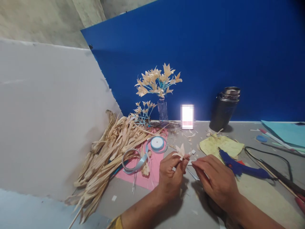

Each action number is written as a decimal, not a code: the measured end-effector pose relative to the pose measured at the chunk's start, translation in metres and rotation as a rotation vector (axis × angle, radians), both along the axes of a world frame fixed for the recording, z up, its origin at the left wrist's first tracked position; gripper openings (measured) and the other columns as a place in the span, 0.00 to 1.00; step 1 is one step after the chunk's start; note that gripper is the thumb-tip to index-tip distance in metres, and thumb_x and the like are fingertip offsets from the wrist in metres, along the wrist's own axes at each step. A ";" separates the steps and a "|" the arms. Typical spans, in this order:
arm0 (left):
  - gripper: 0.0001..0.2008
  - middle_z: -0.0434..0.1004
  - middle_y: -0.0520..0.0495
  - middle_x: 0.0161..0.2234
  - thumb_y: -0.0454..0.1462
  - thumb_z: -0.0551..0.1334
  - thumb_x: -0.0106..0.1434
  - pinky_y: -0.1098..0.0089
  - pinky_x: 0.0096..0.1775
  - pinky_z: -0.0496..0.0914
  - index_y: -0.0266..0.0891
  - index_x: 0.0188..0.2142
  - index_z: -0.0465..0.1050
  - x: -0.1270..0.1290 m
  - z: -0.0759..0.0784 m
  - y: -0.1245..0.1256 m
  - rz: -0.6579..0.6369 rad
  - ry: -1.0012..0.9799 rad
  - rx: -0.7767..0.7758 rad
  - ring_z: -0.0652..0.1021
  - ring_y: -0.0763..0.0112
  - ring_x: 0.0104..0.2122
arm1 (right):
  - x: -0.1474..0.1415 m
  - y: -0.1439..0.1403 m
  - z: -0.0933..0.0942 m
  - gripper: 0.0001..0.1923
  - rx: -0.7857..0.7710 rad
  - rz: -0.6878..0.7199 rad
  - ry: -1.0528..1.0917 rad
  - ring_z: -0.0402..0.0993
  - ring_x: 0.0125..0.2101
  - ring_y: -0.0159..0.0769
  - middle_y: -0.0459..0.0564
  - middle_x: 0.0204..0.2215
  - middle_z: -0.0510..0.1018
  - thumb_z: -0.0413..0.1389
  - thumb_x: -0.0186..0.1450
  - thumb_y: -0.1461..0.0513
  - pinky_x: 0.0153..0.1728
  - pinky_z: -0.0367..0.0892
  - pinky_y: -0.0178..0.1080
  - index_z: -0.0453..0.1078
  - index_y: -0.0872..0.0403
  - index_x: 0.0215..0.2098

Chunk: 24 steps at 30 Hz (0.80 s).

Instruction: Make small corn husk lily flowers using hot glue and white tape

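Near the middle of the grey tabletop [262, 197], the left hand [170, 173] pinches a small pale husk flower [180, 150] between closed fingers. The right hand [218, 179], fingers together, nips its stem just right of the bloom. A blue glue gun [240, 167] lies right; dried husks [111, 149] heap far left.
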<state>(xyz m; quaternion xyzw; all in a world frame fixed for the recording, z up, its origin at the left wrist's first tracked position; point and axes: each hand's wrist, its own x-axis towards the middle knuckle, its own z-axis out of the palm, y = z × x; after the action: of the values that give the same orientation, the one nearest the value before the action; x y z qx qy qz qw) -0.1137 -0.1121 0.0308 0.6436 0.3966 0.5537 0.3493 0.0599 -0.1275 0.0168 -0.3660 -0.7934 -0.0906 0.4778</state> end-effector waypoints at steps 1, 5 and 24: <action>0.17 0.77 0.45 0.25 0.46 0.64 0.67 0.66 0.36 0.71 0.38 0.27 0.82 0.000 -0.001 0.000 -0.026 -0.015 -0.024 0.76 0.68 0.28 | 0.000 -0.001 0.000 0.07 0.002 0.004 0.001 0.73 0.34 0.38 0.51 0.33 0.80 0.57 0.71 0.71 0.37 0.69 0.40 0.73 0.55 0.44; 0.20 0.82 0.43 0.34 0.51 0.72 0.58 0.70 0.28 0.70 0.37 0.41 0.85 0.002 -0.004 0.001 -0.183 -0.258 -0.280 0.74 0.74 0.23 | 0.001 -0.002 0.000 0.07 0.007 -0.004 0.006 0.73 0.35 0.38 0.51 0.33 0.79 0.56 0.72 0.70 0.38 0.68 0.40 0.73 0.55 0.44; 0.20 0.75 0.45 0.21 0.52 0.72 0.59 0.73 0.22 0.64 0.37 0.24 0.84 0.001 -0.006 -0.001 -0.088 -0.231 -0.266 0.72 0.74 0.19 | 0.002 -0.003 -0.005 0.06 -0.024 0.019 0.011 0.75 0.31 0.38 0.50 0.30 0.80 0.57 0.71 0.68 0.35 0.69 0.40 0.75 0.53 0.42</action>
<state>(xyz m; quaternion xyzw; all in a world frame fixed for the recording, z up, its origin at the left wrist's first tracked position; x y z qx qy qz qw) -0.1126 -0.1136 0.0247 0.5405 0.3948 0.5507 0.4986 0.0618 -0.1307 0.0123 -0.3646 -0.7952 -0.0744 0.4787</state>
